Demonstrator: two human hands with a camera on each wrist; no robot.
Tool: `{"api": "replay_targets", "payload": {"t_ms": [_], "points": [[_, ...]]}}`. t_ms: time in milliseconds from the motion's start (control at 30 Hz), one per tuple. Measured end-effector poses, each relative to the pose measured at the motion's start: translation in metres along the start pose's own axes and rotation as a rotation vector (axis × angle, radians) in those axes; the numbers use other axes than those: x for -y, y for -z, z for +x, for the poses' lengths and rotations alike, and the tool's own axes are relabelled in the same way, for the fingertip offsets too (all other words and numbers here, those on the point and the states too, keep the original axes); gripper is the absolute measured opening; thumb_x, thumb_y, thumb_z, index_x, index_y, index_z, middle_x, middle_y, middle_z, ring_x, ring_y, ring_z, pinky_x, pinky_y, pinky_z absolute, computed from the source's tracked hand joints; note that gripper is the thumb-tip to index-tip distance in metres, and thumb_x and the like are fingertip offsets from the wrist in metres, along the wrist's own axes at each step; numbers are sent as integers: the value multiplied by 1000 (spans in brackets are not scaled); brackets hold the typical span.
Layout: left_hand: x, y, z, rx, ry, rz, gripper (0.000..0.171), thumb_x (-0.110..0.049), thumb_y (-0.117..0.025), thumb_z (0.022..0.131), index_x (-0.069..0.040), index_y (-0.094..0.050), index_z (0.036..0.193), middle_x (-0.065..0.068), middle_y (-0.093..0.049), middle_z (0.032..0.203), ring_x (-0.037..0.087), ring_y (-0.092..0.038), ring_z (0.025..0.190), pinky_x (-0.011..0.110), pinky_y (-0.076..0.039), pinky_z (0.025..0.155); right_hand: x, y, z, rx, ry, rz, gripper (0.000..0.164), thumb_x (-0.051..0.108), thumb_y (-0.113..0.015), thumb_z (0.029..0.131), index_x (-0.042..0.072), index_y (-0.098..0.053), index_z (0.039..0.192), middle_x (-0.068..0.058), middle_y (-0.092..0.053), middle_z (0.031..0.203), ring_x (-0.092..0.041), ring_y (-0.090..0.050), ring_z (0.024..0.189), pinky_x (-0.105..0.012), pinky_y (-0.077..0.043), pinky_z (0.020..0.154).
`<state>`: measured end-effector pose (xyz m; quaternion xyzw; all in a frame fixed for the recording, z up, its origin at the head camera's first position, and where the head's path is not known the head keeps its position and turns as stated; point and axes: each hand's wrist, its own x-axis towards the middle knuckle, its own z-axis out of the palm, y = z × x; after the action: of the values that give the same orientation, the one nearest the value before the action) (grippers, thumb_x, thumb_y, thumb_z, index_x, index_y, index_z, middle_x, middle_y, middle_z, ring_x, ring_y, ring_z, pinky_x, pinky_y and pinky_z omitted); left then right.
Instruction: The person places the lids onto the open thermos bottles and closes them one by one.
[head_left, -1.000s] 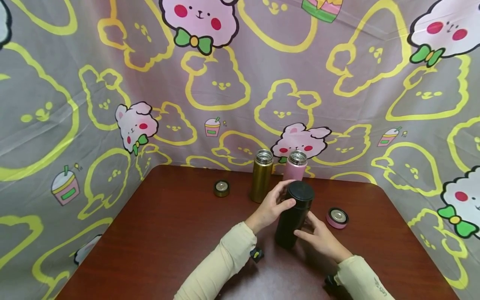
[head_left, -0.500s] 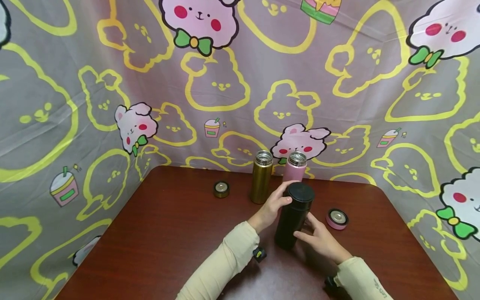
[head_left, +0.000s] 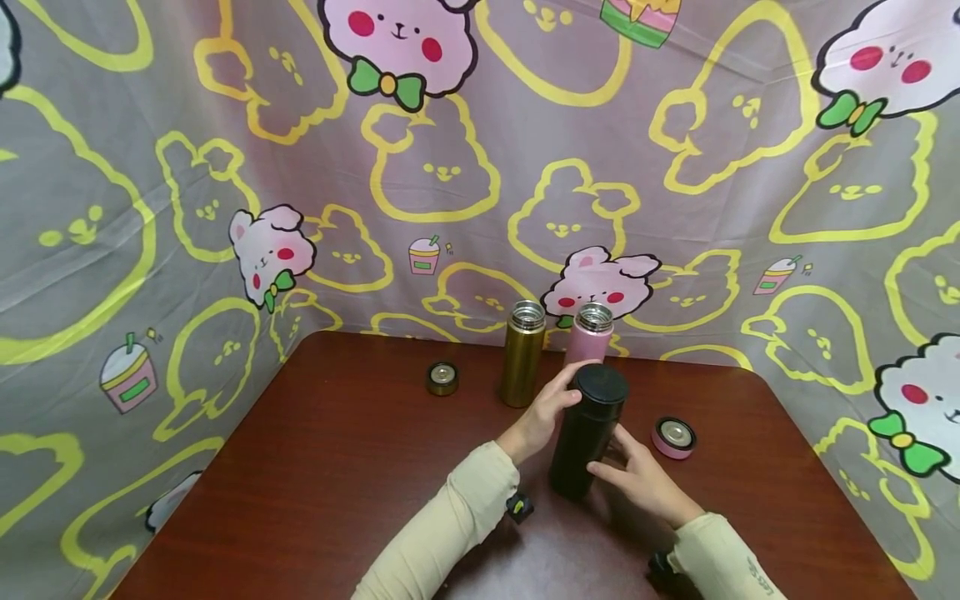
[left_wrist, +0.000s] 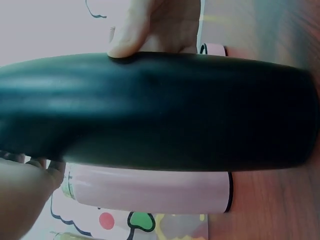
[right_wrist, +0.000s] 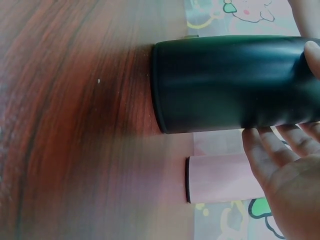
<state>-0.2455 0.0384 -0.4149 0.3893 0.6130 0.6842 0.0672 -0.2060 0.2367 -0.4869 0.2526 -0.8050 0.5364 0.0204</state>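
Note:
A black thermos stands upright in front of me, its flat black lid on top. My left hand grips it from the left around the lid, thumb on the near side, most fingers hidden behind. Lower down, my right hand holds the body from the right with thumb and fingers curled around it. In the right wrist view the thermos's base is close to the table. Behind it stand an uncapped gold thermos and an uncapped pink thermos, the pink one partly covered by the black one.
A gold lid lies on the brown wooden table left of the gold thermos. Right of the black thermos lies a pink lid. A patterned cloth hangs around the table's back and sides.
My left thumb and hand have turned slightly to the left around the lid. The right hand and the black thermos's body keep nearly the same place.

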Motion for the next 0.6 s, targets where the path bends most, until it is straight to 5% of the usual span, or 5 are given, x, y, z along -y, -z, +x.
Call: {"api": "replay_targets", "payload": {"t_ms": [300, 467, 600], "points": [[-8, 7, -8, -7, -42, 111, 53, -28, -42, 99, -6, -31, 145, 17, -44, 137, 17, -46, 121, 33, -37, 100, 1, 0, 1, 7, 2, 7, 62, 11, -69, 87, 12, -39, 141, -11, -55, 127, -11, -55, 112, -28, -47, 89], [-11, 7, -12, -59, -19, 227, 60, -43, -57, 93, -15, -38, 142, 7, -55, 125, 13, -52, 109, 34, -44, 91, 9, 0, 0, 20, -8, 20, 61, 5, -67, 87, 5, -38, 140, -16, -55, 127, -8, -55, 111, -28, -46, 89], [-12, 6, -13, -94, 17, 258, 60, -39, -65, 88, -20, -40, 139, 0, -57, 123, 12, -53, 108, 36, -45, 89, 26, 0, 0, 25, -11, 18, 59, 5, -67, 87, 1, -38, 138, -19, -55, 124, -6, -55, 109, -26, -46, 88]]}}
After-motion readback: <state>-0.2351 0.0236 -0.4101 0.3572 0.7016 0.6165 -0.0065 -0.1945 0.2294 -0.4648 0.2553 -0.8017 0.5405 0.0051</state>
